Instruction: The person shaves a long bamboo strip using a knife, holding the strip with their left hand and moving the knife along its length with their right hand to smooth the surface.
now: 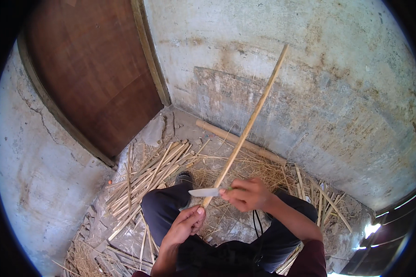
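Left hand [185, 225] grips the near end of a long, pale strip [247, 131], thumb along it. Right hand [248, 194] holds a knife [204, 192], blade pointing left and crossing over the strip just beyond the left hand; blade contact cannot be confirmed. Left of the strip: a loose pile of cut strips [148, 175] on the floor and, farther off, a brown door [94, 69]. Behind the strip: a thicker pole [268, 153] lying near the base of a stained wall [356, 92]. Right of the strip: straw-like shavings [282, 177] and more cut pieces [329, 205].

One knife [205, 192], one door [97, 69]
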### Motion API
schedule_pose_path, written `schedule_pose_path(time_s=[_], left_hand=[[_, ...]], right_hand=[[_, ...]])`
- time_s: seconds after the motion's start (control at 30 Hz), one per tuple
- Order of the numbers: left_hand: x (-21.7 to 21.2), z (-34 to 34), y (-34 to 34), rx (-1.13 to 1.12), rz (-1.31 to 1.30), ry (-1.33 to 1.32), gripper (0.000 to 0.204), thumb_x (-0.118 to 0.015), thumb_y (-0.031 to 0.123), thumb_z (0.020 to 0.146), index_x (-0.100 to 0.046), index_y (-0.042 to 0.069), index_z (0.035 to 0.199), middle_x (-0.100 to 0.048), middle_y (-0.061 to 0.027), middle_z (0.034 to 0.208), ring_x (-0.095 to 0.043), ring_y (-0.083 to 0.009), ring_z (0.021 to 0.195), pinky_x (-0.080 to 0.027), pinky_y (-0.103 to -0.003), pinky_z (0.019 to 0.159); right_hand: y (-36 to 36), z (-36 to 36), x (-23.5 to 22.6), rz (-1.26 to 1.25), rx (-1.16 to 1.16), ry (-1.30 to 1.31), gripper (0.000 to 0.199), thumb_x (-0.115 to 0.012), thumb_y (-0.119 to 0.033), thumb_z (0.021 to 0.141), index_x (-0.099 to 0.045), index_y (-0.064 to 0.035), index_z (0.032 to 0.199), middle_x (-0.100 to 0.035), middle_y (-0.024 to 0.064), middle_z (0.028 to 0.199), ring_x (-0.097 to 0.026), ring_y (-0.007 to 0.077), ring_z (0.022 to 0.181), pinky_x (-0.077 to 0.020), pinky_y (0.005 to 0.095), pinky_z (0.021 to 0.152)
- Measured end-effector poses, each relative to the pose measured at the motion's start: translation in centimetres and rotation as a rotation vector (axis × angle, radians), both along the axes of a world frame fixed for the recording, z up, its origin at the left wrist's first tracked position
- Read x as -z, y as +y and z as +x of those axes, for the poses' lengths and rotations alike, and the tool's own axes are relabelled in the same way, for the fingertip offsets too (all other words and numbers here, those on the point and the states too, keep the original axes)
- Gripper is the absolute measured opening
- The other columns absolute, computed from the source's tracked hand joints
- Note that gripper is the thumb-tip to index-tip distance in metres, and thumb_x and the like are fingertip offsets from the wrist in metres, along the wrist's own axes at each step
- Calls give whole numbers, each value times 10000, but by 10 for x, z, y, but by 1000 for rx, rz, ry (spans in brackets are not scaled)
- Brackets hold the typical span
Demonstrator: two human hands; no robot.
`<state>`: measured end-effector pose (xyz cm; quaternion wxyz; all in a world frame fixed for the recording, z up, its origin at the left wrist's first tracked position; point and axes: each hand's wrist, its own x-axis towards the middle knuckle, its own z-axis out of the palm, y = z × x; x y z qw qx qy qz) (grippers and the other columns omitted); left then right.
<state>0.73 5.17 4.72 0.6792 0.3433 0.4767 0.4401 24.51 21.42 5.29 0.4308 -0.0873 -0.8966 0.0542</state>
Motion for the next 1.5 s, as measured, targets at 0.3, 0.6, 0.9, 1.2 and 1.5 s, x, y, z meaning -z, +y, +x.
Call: schedule_pose_path(time_s=[0.3,0.6,0.9,1.2,1.5], left_hand=[[3,0,2,-12,47,77,411,-508,372,1187,-497,116,866,-388,66,698,-340,-52,553,-269,-254,490],[7,-7,0,-32,71,69,425,-505,360,1190,-487,114,844,-369,67,664,-312,-49,525,-244,-261,472],[15,-14,-16,-24,71,82,415,-533,389,1173,-475,127,857,-359,57,703,-290,-49,555,-221,-249,467],[19,-16,-18,-26,82,142,406,-533,374,1175,-489,123,860,-361,56,695,-302,-53,552,-243,-252,469],[22,-19,-21,43,179,261,409,-519,367,1184,-500,99,876,-387,55,684,-332,-54,542,-273,-257,475]], right_hand=[[8,-4,6,32,-11,39,269,-883,-179,849,-840,-149,1113,-609,-41,776,-497,87,475,-365,272,401],[21,0,3,14,39,56,185,-853,-104,855,-832,-133,1036,-600,-15,758,-486,93,474,-382,281,404],[65,27,-4,-198,153,187,66,-794,-49,942,-801,-80,1000,-668,51,771,-586,158,541,-451,312,466],[53,31,-8,-250,147,143,70,-794,14,941,-744,6,990,-757,134,846,-732,230,683,-562,331,599],[61,40,-10,-224,99,144,67,-800,27,920,-757,-12,954,-720,98,793,-677,194,605,-520,320,536]])
